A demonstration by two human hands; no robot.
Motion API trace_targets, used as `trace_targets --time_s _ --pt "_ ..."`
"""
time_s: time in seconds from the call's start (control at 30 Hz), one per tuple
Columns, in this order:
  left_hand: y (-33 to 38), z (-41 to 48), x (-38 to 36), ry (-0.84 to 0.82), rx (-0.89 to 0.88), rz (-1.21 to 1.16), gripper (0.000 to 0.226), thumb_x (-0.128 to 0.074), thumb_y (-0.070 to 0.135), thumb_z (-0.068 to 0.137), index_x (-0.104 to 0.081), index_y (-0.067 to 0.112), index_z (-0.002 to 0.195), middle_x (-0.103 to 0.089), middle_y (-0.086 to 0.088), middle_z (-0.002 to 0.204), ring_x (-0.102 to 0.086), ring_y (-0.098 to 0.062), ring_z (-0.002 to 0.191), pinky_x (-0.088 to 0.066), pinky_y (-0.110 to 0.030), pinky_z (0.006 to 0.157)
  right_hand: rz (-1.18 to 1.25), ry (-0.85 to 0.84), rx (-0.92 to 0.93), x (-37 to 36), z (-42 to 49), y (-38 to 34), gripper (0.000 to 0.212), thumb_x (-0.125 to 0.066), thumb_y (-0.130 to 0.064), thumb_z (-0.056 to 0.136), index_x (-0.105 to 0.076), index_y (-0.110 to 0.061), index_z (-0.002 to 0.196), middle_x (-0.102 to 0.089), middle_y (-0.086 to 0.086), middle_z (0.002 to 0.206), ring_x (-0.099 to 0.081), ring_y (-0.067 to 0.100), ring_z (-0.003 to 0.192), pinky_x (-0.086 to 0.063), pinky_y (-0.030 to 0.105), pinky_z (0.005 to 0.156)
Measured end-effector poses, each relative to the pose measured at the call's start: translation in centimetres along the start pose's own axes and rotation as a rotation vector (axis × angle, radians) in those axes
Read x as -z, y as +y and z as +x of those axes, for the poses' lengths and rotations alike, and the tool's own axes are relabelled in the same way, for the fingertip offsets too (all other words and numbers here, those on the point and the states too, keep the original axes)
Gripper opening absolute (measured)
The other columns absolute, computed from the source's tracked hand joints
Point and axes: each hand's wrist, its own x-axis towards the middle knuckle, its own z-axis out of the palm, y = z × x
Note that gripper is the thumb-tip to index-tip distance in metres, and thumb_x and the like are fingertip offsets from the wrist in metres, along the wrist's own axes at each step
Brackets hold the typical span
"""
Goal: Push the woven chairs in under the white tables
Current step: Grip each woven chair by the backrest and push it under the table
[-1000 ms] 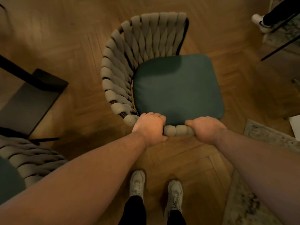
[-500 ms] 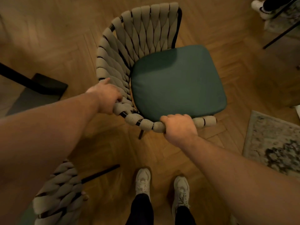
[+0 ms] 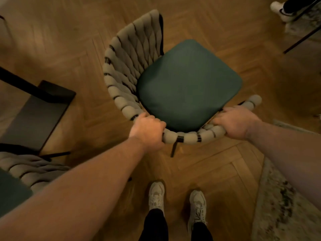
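Woven chair (image 3: 132, 66) (green cushion): left hand (image 3: 147, 130) and right hand (image 3: 236, 123) apparently curl fingers around its rim.

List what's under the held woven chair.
Below the woven chair, herringbone wood floor and one black leg show. The green cushion covers the other legs and the floor beneath.

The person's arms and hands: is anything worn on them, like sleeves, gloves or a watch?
Nothing shows. The left hand and right hand are bare, without gloves, rings or a watch; the left forearm and right forearm are bare to the picture's edge, no sleeve in view.
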Motion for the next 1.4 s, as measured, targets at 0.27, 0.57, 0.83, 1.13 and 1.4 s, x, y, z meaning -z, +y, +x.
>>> trace_targets --time_s 0.27,0.57,0.83,1.13,1.4 --pt "1.8 -0.5 -1.0 0.013 -0.047 -0.06 0.032 -0.064 0.059 0.087 -0.06 0.036 0.109 -0.065 0.01 0.102 -0.061 -0.016 0.102 -0.046 -0.042 0.1 -0.085 -0.14 -0.146 2.1 0.9 -0.6 0.024 -0.06 -0.03 0.094 -0.062 -0.042 0.115 -0.066 -0.009 0.121 -0.059 0.021 0.12 -0.041 0.048 0.11" --pt "-13.4 2.1 3.5 -0.32 -0.003 0.212 0.088 -0.079 0.07 0.078 -0.045 0.04 0.153 -0.053 0.006 0.154 -0.041 -0.021 0.149 -0.009 -0.059 0.13 0.503 0.18 -0.209 3.0 3.1 -16.3 0.041 -0.071 -0.056 0.084 -0.055 -0.035 0.116 -0.062 -0.007 0.098 -0.062 0.022 0.089 -0.05 0.043 0.084" --pt "-12.9 -1.0 0.7 -0.047 0.056 0.171 0.054 -0.064 0.083 0.078 -0.064 0.041 0.112 -0.067 0.011 0.12 -0.057 -0.019 0.122 -0.032 -0.048 0.118 0.386 0.327 -0.024 0.7 2.4 -14.0 0.022 -0.063 -0.044 0.093 -0.06 -0.035 0.113 -0.065 -0.009 0.1 -0.068 0.023 0.089 -0.04 0.036 0.065" --pt "-6.9 -5.6 -2.3 0.0 0.139 -0.006 0.035 -0.058 0.072 0.077 -0.057 0.041 0.091 -0.065 0.013 0.096 -0.062 -0.018 0.101 -0.046 -0.042 0.095 0.123 0.146 0.074 2.6 1.9 -6.8 0.014 -0.062 -0.043 0.092 -0.055 -0.04 0.104 -0.066 -0.014 0.104 -0.068 0.016 0.103 -0.05 0.039 0.09" --pt "-11.8 -7.7 -1.4 -0.251 0.072 -0.101 0.065 -0.076 0.071 0.077 -0.058 0.047 0.134 -0.061 0.019 0.123 -0.056 -0.011 0.118 -0.048 -0.04 0.105 0.14 -0.037 -0.076 5.9 3.2 -11.5 0.032 -0.066 -0.048 0.084 -0.057 -0.039 0.113 -0.065 -0.007 0.107 -0.064 0.025 0.11 -0.038 0.055 0.108"
